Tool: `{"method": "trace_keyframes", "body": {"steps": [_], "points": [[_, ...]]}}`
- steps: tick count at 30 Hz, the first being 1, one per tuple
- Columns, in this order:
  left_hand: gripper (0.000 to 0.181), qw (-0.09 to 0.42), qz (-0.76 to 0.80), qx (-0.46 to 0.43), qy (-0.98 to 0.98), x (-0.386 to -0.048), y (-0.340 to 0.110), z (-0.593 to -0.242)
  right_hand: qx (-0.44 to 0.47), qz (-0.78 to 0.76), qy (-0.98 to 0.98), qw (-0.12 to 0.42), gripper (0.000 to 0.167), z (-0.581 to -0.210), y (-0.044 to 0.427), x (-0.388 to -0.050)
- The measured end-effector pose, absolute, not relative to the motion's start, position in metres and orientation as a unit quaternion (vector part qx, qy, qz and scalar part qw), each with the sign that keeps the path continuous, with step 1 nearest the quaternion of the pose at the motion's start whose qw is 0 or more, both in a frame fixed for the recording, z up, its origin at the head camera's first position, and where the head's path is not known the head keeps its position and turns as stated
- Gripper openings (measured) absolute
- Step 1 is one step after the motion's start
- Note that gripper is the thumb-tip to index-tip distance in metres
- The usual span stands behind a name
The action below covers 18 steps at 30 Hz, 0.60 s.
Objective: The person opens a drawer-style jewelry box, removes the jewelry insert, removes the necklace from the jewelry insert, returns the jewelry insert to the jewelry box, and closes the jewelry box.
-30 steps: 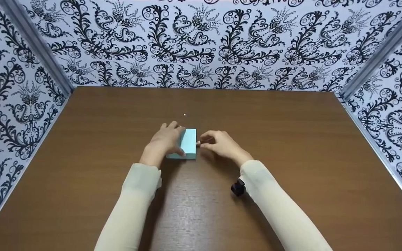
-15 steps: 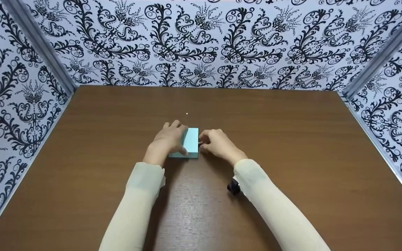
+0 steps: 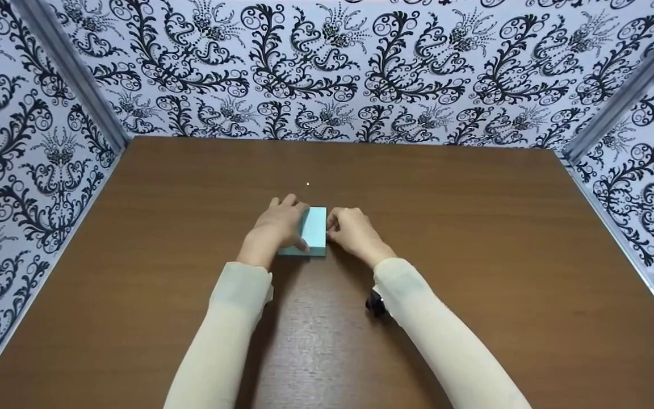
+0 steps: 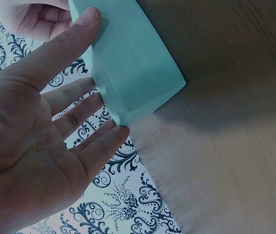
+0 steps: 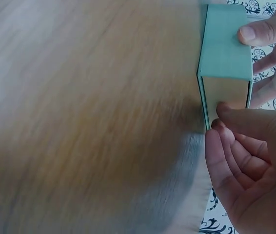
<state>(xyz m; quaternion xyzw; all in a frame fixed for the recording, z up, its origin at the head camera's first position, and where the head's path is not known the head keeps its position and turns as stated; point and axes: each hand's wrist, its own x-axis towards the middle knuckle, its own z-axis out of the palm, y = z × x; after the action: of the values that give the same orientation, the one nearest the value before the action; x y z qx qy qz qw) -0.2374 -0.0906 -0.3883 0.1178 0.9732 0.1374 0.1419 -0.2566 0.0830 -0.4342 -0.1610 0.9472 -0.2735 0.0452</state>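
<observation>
A mint-green box (image 3: 315,227) lies flat on the brown table, also seen close up in the left wrist view (image 4: 133,63). My left hand (image 3: 279,224) spans the box from the left and holds it, thumb on the near side and fingers at the far side. At the box's right end, my right hand (image 3: 354,230) pinches a small brown tab (image 5: 218,124) between thumb and index finger. That tab sits against the tan end face (image 5: 226,92), which is framed by the green shell. The right fingertips touch or nearly touch this face.
The wooden table (image 3: 474,227) extends around both hands. Patterned black-and-white walls (image 3: 327,68) with grey corner posts (image 3: 68,74) enclose its back and sides. A black device (image 3: 376,304) is strapped at the right wrist.
My right hand has moved left, up against the box end, and the small gap with the tab showing has closed. The left hand keeps its hold. The head view has shifted slightly.
</observation>
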Motion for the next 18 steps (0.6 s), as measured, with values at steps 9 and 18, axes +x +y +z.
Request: {"method": "trace_keyframes", "body": {"steps": [9, 18], "points": [[0.088, 0.145, 0.143, 0.112, 0.973, -0.2372, -0.0901, -0.3883, -0.165, -0.201, 0.966, 0.007, 0.005, -0.4321, 0.0767, -0.2528], [0.089, 0.149, 0.147, 0.108, 0.972, -0.2378, -0.0908, -0.3882, -0.183, -0.174, 0.967, -0.013, 0.008, -0.4307, 0.0752, -0.2500]]}}
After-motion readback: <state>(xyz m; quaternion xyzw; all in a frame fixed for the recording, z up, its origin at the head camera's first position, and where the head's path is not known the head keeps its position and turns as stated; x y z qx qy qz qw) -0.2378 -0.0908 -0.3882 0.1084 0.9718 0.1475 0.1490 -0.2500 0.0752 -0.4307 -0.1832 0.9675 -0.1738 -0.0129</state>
